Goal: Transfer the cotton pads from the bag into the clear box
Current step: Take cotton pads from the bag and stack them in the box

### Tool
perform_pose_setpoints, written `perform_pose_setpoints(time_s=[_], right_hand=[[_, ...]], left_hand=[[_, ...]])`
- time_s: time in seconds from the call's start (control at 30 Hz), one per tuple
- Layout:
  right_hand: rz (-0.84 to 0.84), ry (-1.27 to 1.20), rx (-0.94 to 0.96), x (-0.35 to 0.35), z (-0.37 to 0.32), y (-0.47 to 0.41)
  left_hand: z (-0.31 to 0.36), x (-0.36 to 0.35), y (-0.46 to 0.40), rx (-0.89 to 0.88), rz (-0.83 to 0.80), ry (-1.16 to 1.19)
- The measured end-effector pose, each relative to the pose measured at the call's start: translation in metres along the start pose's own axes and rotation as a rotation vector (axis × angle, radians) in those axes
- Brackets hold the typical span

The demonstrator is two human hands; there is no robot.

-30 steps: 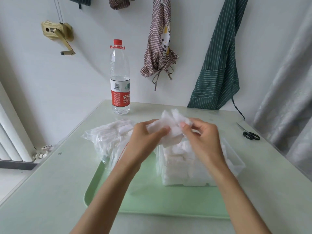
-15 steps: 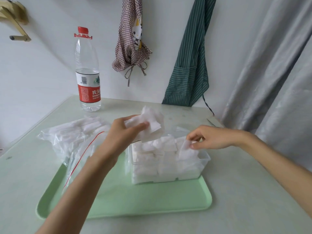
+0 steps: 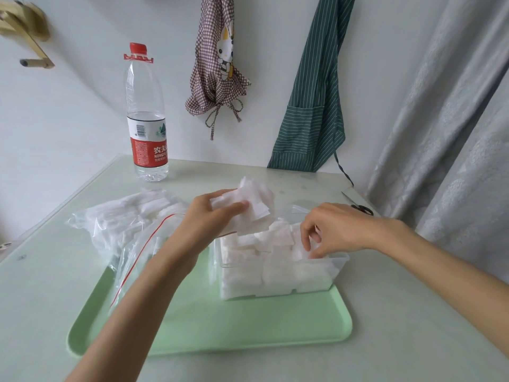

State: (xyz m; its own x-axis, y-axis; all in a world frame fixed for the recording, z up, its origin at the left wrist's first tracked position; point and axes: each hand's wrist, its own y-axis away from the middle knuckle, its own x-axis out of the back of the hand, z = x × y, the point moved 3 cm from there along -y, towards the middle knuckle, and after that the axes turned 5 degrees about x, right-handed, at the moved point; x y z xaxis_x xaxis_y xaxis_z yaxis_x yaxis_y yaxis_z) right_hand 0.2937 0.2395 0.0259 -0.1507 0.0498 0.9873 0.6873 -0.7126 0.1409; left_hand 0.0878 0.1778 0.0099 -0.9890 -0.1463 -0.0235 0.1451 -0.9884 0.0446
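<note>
A clear box (image 3: 340,264) packed with white cotton pads (image 3: 270,268) stands on the right half of a green tray (image 3: 248,334). My left hand (image 3: 209,219) grips a thick stack of cotton pads (image 3: 253,205) just above the box's left side. My right hand (image 3: 336,230) reaches into the right end of the box and pinches a pad (image 3: 303,249) there between thumb and fingers. A clear zip bag (image 3: 137,252) with a red seal line lies open on the tray's left edge. Behind it lies a second bag of pads (image 3: 121,216).
A water bottle (image 3: 146,119) with a red label stands at the back left of the pale table (image 3: 413,312). Black scissors (image 3: 360,206) lie near the right edge by the grey curtain (image 3: 454,133). Two aprons hang on the wall behind.
Both hands held the stack together a second ago. My right hand then left it, moved to the box's right end and now pushes further down into the pads. The left hand keeps the stack.
</note>
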Motion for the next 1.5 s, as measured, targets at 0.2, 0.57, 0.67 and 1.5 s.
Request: perform_pose_setpoints(time_s=[0.2, 0.57, 0.67, 1.5], right_hand=[[-0.059, 0.034, 0.008, -0.006, -0.002, -0.005], [0.546, -0.919, -0.252, 0.021, 0.004, 0.027], [0.401, -1.091, -0.243, 0.01, -0.012, 0.03], [0.722, -1.75, -0.432, -0.028, 0.03, 0.032]], left_hand=[[-0.007, -0.002, -0.001, 0.108, -0.078, 0.047], [-0.008, -0.017, 0.009, 0.121, -0.19, 0.12], [0.001, -0.025, 0.007, 0.093, -0.181, 0.087], [0.026, -0.046, -0.018, 0.16, -0.228, -0.437]])
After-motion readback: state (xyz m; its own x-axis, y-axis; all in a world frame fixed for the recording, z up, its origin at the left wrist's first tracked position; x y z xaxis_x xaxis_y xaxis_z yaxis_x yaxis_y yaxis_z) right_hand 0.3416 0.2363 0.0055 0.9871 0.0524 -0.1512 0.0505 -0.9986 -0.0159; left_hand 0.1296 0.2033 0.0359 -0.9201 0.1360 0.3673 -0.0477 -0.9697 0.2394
